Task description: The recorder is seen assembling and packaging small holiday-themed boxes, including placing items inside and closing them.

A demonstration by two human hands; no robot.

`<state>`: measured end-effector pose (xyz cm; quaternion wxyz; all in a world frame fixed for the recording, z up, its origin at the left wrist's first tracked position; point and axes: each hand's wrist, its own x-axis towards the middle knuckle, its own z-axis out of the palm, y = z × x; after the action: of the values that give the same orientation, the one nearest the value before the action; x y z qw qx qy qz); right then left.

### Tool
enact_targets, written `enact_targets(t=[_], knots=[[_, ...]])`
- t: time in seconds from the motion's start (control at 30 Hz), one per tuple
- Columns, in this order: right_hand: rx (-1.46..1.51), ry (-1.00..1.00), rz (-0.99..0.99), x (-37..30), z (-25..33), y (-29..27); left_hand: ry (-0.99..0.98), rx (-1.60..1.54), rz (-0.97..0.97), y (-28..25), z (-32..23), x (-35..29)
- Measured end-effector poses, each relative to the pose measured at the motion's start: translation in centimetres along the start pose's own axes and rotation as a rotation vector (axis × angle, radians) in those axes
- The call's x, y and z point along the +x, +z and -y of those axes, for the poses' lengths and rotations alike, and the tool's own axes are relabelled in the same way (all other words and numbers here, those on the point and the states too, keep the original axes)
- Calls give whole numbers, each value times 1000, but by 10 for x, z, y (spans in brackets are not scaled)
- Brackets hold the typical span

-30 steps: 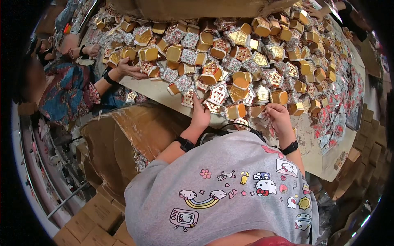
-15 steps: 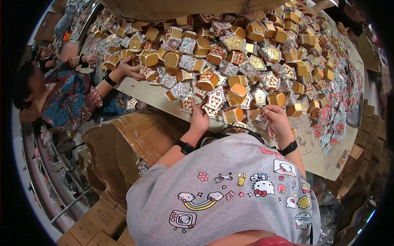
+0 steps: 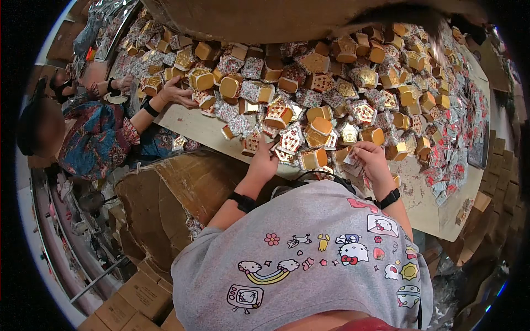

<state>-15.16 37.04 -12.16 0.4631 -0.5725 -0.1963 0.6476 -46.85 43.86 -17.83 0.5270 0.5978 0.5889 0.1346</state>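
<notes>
On the table before me lies a heap of small house-shaped ornaments (image 3: 322,132) with gold bases, white trim and red dots, many wrapped in speckled clear film. My left hand (image 3: 263,164) is at the heap's near edge, its fingers closed at the side of a red-dotted little house (image 3: 251,143); its grip is partly hidden. To the right, my right hand (image 3: 373,159) pinches a small pale packet (image 3: 353,160) between thumb and fingertips, just above the near edge of the heap. The packet's contents are too small to make out.
A co-worker's hand (image 3: 178,94) touches ornaments at the left. A large cardboard box (image 3: 237,27) overhangs the far side. Flat silvery-red packets (image 3: 450,149) cover the table's right end. An open brown carton (image 3: 160,193) stands below the table at my left.
My left hand has shifted slightly left, and the little house at its fingers is turned and shows darker. My right hand stays nearly still with the packet. The far cardboard box hangs lower in view.
</notes>
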Motion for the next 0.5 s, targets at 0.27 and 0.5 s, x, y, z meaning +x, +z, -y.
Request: enact_targets(t=[0.27,0.5], knots=[[48,53,-45,14,1,-3,-54,89,9,-1,11,12],[171,56,-117,21,-8,-14,-58,156,21,-4,0,21]])
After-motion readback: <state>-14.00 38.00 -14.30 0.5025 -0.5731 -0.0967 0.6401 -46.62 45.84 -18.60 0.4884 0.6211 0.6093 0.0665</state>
